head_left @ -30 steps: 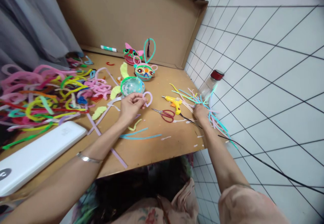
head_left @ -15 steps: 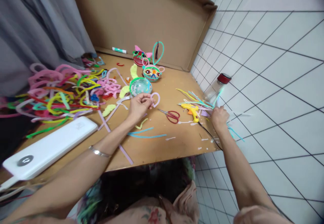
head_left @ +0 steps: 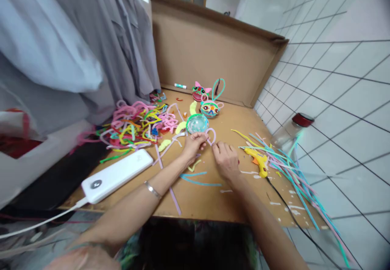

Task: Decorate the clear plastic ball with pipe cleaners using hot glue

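Left to right on my head view: white power bank below the pile of coloured pipe cleaners; left hand, grip clamped on the lilac loop, near the bowl; right hand at the loop's lower end, grip state indeterminable; yellow glue gun on the tabletop

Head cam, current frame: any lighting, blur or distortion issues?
Head view: wide-angle stretch, wall tiles splayed toward the right edge; area under the table nearly black; upper-right corner darkened; clear jar washes into the tiles; lower-left floor smeared; left hand and right hand readable, fine finger detail soft.
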`<state>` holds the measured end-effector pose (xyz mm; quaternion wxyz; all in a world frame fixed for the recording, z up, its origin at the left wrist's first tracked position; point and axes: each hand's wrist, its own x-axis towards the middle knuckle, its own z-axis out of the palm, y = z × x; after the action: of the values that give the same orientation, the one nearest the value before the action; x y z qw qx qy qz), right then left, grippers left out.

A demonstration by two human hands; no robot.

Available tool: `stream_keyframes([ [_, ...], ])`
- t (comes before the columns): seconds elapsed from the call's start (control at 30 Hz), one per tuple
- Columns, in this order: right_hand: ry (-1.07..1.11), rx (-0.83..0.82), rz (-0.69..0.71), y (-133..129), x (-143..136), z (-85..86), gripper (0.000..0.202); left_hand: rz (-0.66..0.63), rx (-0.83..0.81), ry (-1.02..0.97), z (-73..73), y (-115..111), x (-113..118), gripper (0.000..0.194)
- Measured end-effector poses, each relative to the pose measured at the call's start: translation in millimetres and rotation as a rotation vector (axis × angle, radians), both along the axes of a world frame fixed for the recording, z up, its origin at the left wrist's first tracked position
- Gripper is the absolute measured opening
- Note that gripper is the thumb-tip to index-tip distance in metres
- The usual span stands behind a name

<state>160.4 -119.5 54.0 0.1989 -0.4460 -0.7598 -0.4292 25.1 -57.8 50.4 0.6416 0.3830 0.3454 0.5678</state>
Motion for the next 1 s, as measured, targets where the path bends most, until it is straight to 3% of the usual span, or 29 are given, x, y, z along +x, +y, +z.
stream_keyframes([
  [0.17, 0.004, -0.006, 0.084, 21, 5, 0.4, 0.02, 0.001, -0.064, -0.081, 1.7, 10, -7, 0.031],
  [0.37, 0.207, 0.087, 0.149, 30, 0, -3.6, 0.012, -0.002, -0.126, -0.19, 4.0, 12, -10, 0.025],
  [0.53, 0.211, 0.03, 0.2, 37, -1, -8.3, 0.015, 0.009, -0.191, -0.232, 9.9, 11, -10, 0.021],
  [0.77, 0.316, -0.026, 0.249, 42, 7, -8.2, 0.025, -0.032, -0.219, -0.215, 12.9, 9, -11, 0.017],
  [1.0, 0.342, -0.071, 0.357, 49, 14, -6.1, 0.026, -0.091, -0.139, -0.09, 1.7, 13, -11, 0.023],
])
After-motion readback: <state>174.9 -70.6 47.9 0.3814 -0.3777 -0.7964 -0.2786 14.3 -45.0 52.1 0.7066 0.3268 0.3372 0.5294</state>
